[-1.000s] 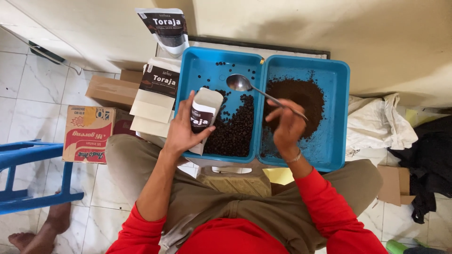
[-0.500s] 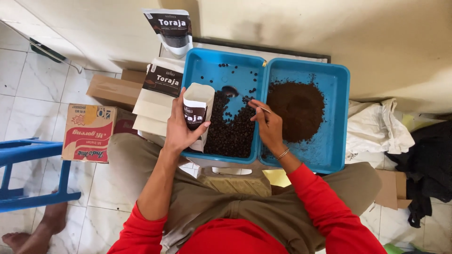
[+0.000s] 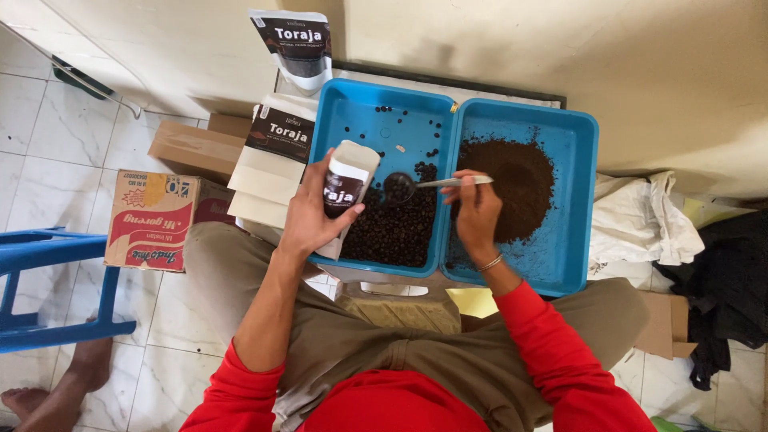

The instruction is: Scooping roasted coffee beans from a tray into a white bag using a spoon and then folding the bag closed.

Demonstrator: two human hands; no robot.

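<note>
My left hand (image 3: 308, 212) grips an open white and black coffee pouch (image 3: 344, 184), held upright over the left blue tray (image 3: 352, 108). My right hand (image 3: 476, 212) holds a metal spoon (image 3: 424, 184) by its handle. The spoon's bowl, loaded with dark beans, hovers just right of the pouch mouth, above the pile of coffee beans (image 3: 392, 228) in the left tray. The right blue tray (image 3: 572, 200) holds a mound of ground coffee (image 3: 516, 176).
A stack of flat pouches (image 3: 276, 156) lies left of the trays, one more pouch (image 3: 294, 44) stands against the wall. A printed cardboard box (image 3: 152, 220) and a blue stool (image 3: 48, 288) sit at left, white cloth (image 3: 640, 220) and dark fabric (image 3: 724, 280) at right.
The spoon swung from above the right tray down into the bean pile and now rises full beside the pouch. The pouch has stayed nearly still in my left hand.
</note>
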